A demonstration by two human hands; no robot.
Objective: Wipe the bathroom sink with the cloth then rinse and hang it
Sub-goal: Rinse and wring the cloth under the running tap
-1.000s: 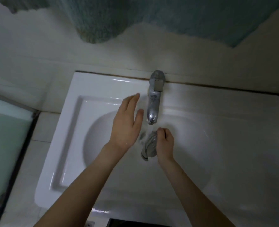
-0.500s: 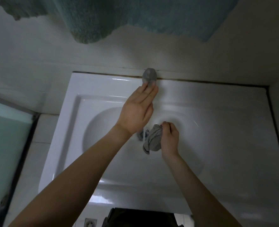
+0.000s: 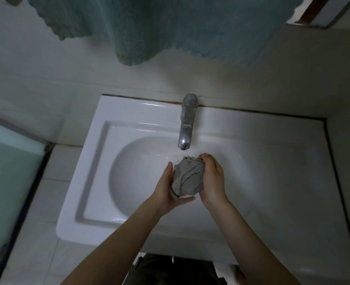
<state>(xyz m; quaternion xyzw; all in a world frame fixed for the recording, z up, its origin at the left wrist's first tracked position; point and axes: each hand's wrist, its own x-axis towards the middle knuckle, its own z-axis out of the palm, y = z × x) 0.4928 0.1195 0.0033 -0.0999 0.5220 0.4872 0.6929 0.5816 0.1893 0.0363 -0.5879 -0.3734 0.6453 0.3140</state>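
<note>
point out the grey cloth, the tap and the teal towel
bunched grey cloth [image 3: 188,177], head view, middle of the wad between both hands
chrome metal tap [image 3: 184,130], head view, mid spout
shaggy teal towel [image 3: 190,27], head view, centre of the hanging fabric

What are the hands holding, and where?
The bunched grey cloth, squeezed between left hand underneath and right hand on its side.

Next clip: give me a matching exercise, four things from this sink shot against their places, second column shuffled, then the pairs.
Things:
1. cloth
2. tap
3. towel
4. left hand

Places:
A. hanging on the wall above the sink
B. bunched between both hands over the basin
C. cupped under the cloth's left side
D. at the sink's back rim, spout over the basin

Pairs: 1-B, 2-D, 3-A, 4-C
</note>
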